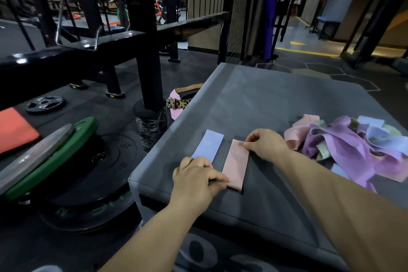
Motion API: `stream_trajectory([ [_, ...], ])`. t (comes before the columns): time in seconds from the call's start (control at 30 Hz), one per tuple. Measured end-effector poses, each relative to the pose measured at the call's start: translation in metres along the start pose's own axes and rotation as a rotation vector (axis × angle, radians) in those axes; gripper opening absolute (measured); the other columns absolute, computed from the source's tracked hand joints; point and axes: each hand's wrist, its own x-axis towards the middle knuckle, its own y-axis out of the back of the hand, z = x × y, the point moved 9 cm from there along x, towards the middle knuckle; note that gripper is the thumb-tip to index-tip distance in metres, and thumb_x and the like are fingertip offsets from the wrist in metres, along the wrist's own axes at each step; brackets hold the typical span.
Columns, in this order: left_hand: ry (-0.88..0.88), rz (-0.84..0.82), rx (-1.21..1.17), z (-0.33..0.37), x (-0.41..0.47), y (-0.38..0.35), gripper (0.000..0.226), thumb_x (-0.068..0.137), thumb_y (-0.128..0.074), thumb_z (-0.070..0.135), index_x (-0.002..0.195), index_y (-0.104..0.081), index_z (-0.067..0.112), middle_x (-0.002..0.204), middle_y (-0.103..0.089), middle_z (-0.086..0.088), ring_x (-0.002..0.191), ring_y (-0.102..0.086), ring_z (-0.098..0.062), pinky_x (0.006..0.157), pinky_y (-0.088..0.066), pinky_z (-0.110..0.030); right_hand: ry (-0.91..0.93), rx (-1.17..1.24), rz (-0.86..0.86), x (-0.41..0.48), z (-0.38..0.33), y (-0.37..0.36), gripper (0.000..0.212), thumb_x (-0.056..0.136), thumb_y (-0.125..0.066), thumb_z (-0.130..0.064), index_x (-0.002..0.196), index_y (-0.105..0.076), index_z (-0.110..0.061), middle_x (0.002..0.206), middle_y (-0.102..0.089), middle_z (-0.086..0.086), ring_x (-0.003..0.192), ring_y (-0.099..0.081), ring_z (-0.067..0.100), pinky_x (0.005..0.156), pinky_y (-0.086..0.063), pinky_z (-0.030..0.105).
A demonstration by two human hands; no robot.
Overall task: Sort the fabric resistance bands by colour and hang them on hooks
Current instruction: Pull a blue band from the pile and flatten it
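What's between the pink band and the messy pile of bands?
The right hand, which pinches the pink band, above bare grey pad, in the head view.

both hands pinching pink band — blue band beside

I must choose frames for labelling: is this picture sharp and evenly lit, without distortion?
Head view: dim, brighter in the far corridor; wide-angle bending curves the rack uprights; the blue band and pink band are fairly sharp, their printed numbers faint.
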Motion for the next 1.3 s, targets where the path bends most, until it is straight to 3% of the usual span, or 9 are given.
stream_trajectory([
  [0.23, -0.007, 0.011, -0.040, -0.002, 0.003, 0.002, 0.018, 0.080, -0.066, 0.055, 0.098, -0.069, 0.052, 0.101, -0.048, 0.022, 0.105, -0.033, -0.007, 0.097, -0.032, -0.028, -0.034, 0.028, -0.026, 0.003, 0.000, -0.002, 0.004, 0.085, -0.064, -0.029, 0.083, -0.061, -0.030, 0.084, -0.066, -0.008, 0.079, -0.064, 0.016, 0.069, -0.044, 0.023],
  [0.37, 0.044, 0.200, -0.177, -0.010, 0.003, 0.023, 0.027, 0.073, -0.052, 0.064, 0.095, -0.064, 0.055, 0.094, -0.055, 0.023, 0.101, -0.041, -0.007, 0.090, -0.034, -0.026, -0.026, 0.087, -0.015, 0.008, -0.010, 0.000, 0.003, 0.084, -0.061, -0.031, 0.085, -0.061, -0.034, 0.101, -0.069, -0.006, 0.098, -0.063, 0.021, 0.082, -0.048, 0.026],
  [0.47, 0.188, 0.310, -0.160, -0.034, 0.004, 0.038, 0.009, 0.084, -0.058, 0.045, 0.087, -0.066, 0.042, 0.094, -0.060, 0.017, 0.099, -0.049, -0.014, 0.086, -0.032, -0.024, -0.003, 0.067, -0.044, 0.012, -0.026, -0.006, 0.011, 0.088, -0.058, -0.040, 0.080, -0.063, -0.033, 0.093, -0.070, -0.005, 0.082, -0.062, 0.019, 0.067, -0.045, 0.024],
  [0.5, 0.235, 0.314, -0.138, -0.041, 0.003, 0.041, 0.006, 0.086, -0.059, 0.041, 0.089, -0.064, 0.039, 0.094, -0.061, 0.016, 0.100, -0.050, -0.016, 0.087, -0.034, -0.026, 0.010, 0.042, -0.056, 0.014, -0.033, -0.008, 0.016, 0.091, -0.056, -0.042, 0.080, -0.063, -0.033, 0.093, -0.070, -0.005, 0.085, -0.062, 0.019, 0.068, -0.046, 0.024],
  [0.57, 0.322, 0.273, -0.080, -0.053, 0.001, 0.042, 0.012, 0.089, -0.057, 0.043, 0.092, -0.062, 0.033, 0.096, -0.060, 0.014, 0.104, -0.050, -0.020, 0.088, -0.039, -0.031, 0.015, 0.005, -0.077, 0.017, -0.043, -0.015, 0.021, 0.094, -0.051, -0.046, 0.082, -0.063, -0.033, 0.096, -0.071, -0.004, 0.098, -0.061, 0.021, 0.081, -0.048, 0.027],
  [0.67, 0.405, 0.201, 0.007, -0.057, -0.002, 0.040, 0.026, 0.090, -0.052, 0.052, 0.098, -0.061, 0.029, 0.107, -0.061, 0.009, 0.111, -0.047, -0.022, 0.089, -0.040, -0.034, -0.010, -0.019, -0.116, 0.020, -0.050, -0.026, 0.030, 0.093, -0.048, -0.048, 0.085, -0.069, -0.029, 0.084, -0.072, -0.003, 0.100, -0.060, 0.022, 0.090, -0.050, 0.033],
  [0.8, 0.419, 0.203, 0.036, -0.060, -0.002, 0.041, 0.030, 0.091, -0.050, 0.054, 0.101, -0.057, 0.026, 0.111, -0.062, 0.006, 0.111, -0.049, -0.024, 0.089, -0.041, -0.035, -0.040, -0.007, -0.113, 0.023, -0.055, -0.030, 0.033, 0.089, -0.052, -0.046, 0.091, -0.074, -0.021, 0.087, -0.071, -0.001, 0.099, -0.059, 0.024, 0.089, -0.052, 0.035],
  [1.0, 0.407, 0.131, 0.069, -0.057, -0.001, 0.036, 0.026, 0.093, -0.049, 0.050, 0.097, -0.059, 0.026, 0.107, -0.064, 0.003, 0.111, -0.050, -0.023, 0.090, -0.041, -0.033, -0.084, -0.062, -0.122, 0.028, -0.052, -0.036, 0.027, 0.088, -0.053, -0.041, 0.096, -0.070, -0.022, 0.102, -0.068, 0.002, 0.111, -0.053, 0.026, 0.090, -0.048, 0.035],
  [1.3, 0.382, 0.114, 0.069, -0.051, -0.001, 0.032, 0.026, 0.091, -0.050, 0.050, 0.099, -0.062, 0.029, 0.106, -0.066, 0.004, 0.110, -0.052, -0.022, 0.090, -0.042, -0.033, -0.130, -0.127, -0.175, 0.030, -0.043, -0.035, 0.028, 0.090, -0.052, -0.041, 0.101, -0.068, -0.021, 0.111, -0.067, 0.005, 0.117, -0.054, 0.028, 0.101, -0.044, 0.038],
])
